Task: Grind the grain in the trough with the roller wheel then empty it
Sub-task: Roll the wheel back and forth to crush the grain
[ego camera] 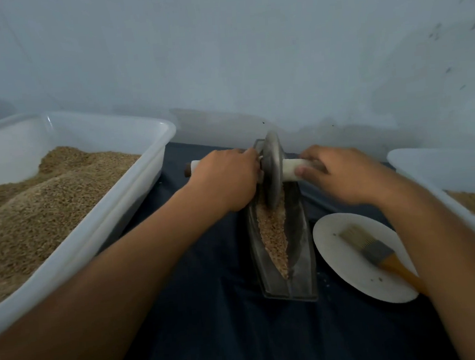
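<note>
So the roller wheel (273,171) sits on edge in the far end of the metal trough (302,248), which runs lengthwise away from the person on a dark cloth (213,311). The left hand (227,177) is wrapped around the pale axle handle (291,169) on its side of the disc, and the right hand (342,173) is curled around the other side, thumb tucked under.

The wheel looks like a thick grey metal disc, so I'd guess it's fairly heavy and does most of the crushing by weight. The handle looks smooth and round, so gripping close to the disc on both sides is probably the way to keep it upright. The trough is boat-shaped with shiny sloped walls, likely stiff and a bit slippery on the cloth. When emptying, I'd take it by the long sides.

The grain (272,234) lies in a narrow tan strip along the bottom groove, coarse and crumbly.

A white tub (133,189) of grain sits on the left, and a white plate (354,278) holding a wooden-handled brush (371,248) lies just beside the trough.
</note>
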`<action>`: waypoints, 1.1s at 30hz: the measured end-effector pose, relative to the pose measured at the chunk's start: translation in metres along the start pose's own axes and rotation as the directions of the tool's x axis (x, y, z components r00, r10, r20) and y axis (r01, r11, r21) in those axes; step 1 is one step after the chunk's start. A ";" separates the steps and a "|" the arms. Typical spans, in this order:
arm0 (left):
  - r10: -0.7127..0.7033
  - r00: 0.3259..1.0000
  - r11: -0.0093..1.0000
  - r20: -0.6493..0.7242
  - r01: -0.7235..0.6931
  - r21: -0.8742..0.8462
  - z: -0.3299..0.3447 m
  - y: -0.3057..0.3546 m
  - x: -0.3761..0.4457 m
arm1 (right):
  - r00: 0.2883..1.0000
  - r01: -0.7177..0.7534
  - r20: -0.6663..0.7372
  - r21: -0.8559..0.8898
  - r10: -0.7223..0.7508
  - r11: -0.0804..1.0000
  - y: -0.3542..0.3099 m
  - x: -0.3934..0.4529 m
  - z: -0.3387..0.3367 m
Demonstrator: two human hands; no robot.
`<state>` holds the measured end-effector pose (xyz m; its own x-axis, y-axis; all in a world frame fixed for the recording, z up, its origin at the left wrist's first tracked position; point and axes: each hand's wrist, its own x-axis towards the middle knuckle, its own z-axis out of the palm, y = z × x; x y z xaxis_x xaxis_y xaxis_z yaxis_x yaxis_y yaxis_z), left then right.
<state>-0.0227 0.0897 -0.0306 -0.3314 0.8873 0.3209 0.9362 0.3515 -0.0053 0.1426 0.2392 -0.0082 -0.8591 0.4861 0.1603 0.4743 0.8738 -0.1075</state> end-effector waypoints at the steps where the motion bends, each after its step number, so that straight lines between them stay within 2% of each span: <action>1: 0.001 0.999 1.000 0.043 -0.001 0.016 -0.007 0.001 -0.002 | 0.999 -0.002 0.047 -0.006 0.003 1.000 -0.001 -0.002 -0.007; 5: 0.026 0.989 0.992 0.147 -0.043 0.115 -0.039 0.019 -0.021 | 0.978 0.017 0.208 -0.165 0.018 0.986 -0.016 -0.018 -0.034; 11: 0.116 0.989 0.967 0.090 -0.134 0.218 -0.078 0.040 -0.048 | 0.945 0.025 0.319 -0.304 0.077 0.952 -0.050 -0.047 -0.055; 18: 0.072 0.992 0.979 0.102 -0.090 0.184 -0.070 0.035 -0.041 | 0.946 0.018 0.319 -0.247 0.063 0.969 -0.042 -0.043 -0.050; 22: 0.013 0.996 0.990 0.084 -0.025 0.141 -0.042 0.026 -0.025 | 0.965 -0.004 0.261 -0.128 0.037 0.992 -0.020 -0.025 -0.033; 26: -0.066 0.998 0.996 -0.005 0.066 0.066 -0.012 0.013 -0.008 | 0.998 0.008 0.060 -0.054 -0.004 0.998 -0.006 -0.005 -0.003; 28: -0.040 0.992 0.998 -0.118 0.046 0.047 0.000 0.008 -0.001 | 0.999 0.026 -0.032 -0.035 -0.027 0.999 -0.001 0.001 0.009; 30: -0.008 0.978 1.000 -0.210 0.014 0.024 0.008 0.006 0.001 | 0.997 0.033 -0.067 -0.009 -0.033 0.999 0.005 0.004 0.016; 33: 0.017 0.969 1.000 -0.245 -0.015 0.009 0.011 0.008 0.001 | 0.998 0.027 -0.049 -0.004 -0.028 1.000 0.009 0.005 0.018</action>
<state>-0.0167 0.0964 -0.0409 -0.2767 0.7929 0.5430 0.9400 0.3407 -0.0186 0.1392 0.2486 -0.0260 -0.8614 0.4619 0.2112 0.4514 0.8869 -0.0987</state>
